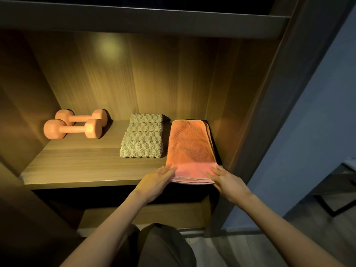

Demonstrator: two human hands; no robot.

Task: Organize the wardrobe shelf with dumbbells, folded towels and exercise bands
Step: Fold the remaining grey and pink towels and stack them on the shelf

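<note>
Folded orange terry towel (190, 151) at right end of wooden wardrobe shelf (86, 166) | left hand (157, 181) and right hand (224, 180), fingers straight, touch its front corners | folded beige knobbly towel (143, 135) just beside it | 2 orange dumbbells (73, 129) at left

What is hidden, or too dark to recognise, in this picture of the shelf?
Head view:
- Rear dumbbell: partly behind front dumbbell.
- Dark strip beside orange towel: shadow or object, unclear.
- Space under the shelf: too dark.
- Exercise bands: none visible.
</note>
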